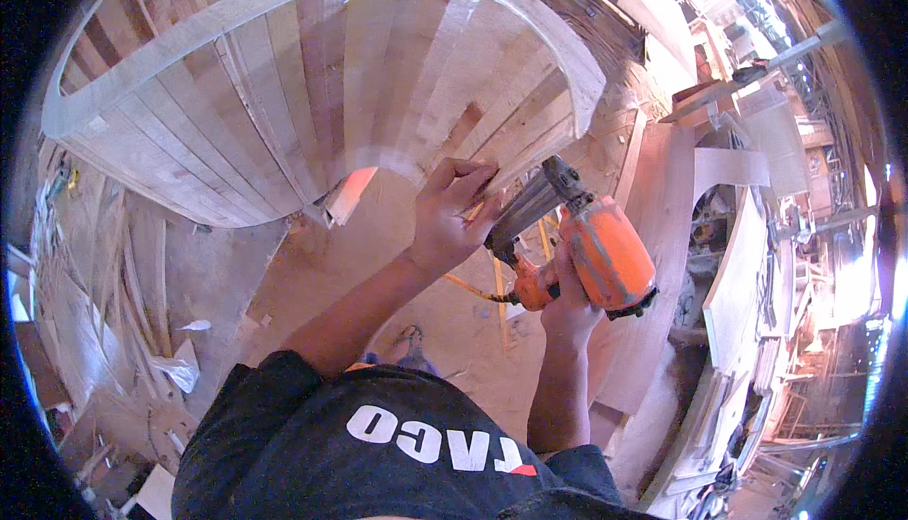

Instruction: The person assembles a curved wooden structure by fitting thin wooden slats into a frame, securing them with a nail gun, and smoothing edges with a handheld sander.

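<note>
- We see our left hand (452, 217) pressing the lower edge of a curved slatted wooden frame (312, 85).
- Our right hand (567, 298) grips an orange nail gun (591, 251), its nose against the slats.

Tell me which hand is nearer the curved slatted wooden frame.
Left. The left hand presses its fingers on the lower edge of the curved slatted wooden frame. The right hand sits lower, its grip closed round the orange nail gun, off the wood.
</note>
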{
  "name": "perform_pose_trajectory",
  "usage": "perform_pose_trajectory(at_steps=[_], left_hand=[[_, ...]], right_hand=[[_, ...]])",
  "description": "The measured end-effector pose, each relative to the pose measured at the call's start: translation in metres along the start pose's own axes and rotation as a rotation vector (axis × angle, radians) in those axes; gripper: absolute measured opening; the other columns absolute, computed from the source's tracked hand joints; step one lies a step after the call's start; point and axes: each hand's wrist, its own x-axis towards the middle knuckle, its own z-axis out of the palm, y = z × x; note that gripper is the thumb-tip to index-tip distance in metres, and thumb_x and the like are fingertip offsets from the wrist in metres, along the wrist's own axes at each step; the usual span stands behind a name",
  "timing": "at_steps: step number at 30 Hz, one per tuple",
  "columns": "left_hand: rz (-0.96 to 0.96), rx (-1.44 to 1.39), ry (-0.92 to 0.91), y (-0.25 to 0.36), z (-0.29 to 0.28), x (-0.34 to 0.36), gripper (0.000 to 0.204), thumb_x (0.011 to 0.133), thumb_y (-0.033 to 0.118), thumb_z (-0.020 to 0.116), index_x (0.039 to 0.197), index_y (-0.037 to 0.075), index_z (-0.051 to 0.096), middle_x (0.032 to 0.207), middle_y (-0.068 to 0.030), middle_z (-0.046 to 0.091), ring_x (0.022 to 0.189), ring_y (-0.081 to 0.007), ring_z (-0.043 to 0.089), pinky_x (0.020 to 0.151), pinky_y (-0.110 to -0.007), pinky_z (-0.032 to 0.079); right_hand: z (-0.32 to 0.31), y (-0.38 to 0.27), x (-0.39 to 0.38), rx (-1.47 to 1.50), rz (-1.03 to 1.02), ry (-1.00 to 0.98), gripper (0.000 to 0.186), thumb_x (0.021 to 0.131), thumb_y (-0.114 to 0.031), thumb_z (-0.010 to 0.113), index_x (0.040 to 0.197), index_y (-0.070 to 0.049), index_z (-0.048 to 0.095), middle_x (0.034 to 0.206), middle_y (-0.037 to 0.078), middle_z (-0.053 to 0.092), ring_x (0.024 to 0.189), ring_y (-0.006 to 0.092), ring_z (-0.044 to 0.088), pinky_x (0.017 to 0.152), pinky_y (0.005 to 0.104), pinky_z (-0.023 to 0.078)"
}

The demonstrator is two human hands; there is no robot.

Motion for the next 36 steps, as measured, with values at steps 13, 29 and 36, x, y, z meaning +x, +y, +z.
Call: perform_pose_trajectory(at_steps=[13,29,36], left_hand=[[-0.126,-0.099,-0.014,0.002,0.004,-0.002,0.034,0.08,0.001,0.079,0.113,-0.002,0.074,0.098,-0.014,0.065,0.083,-0.0257,0.069,0.072,-0.033,0.059],[-0.016,-0.082,-0.016,-0.003,0.004,0.0,0.027,0.081,0.004,0.081,0.107,-0.001,0.075,0.097,-0.0166,0.07,0.084,-0.026,0.071,0.069,-0.033,0.056],[0.079,-0.018,-0.063,-0.022,-0.013,-0.02,0.055,0.073,0.014,0.092,0.123,0.004,0.07,0.097,-0.0125,0.067,0.085,-0.0252,0.067,0.074,-0.036,0.056]], right_hand=[[-0.006,-0.004,-0.005,0.307,0.526,-0.008,0.017,0.1,-0.006,0.062,0.109,0.006,0.069,0.062,0.001,0.053,0.055,0.0102,0.052,0.056,0.0278,0.043],[-0.001,-0.009,-0.003,0.533,0.596,0.108,0.015,0.099,-0.01,0.065,0.104,0.004,0.068,0.064,0.002,0.054,0.053,0.0117,0.052,0.052,0.0286,0.043],[0.003,0.023,-0.043,0.392,0.5,0.089,0.019,0.099,-0.012,0.065,0.109,0.004,0.068,0.064,0.001,0.054,0.058,0.0127,0.055,0.059,0.0287,0.045]])
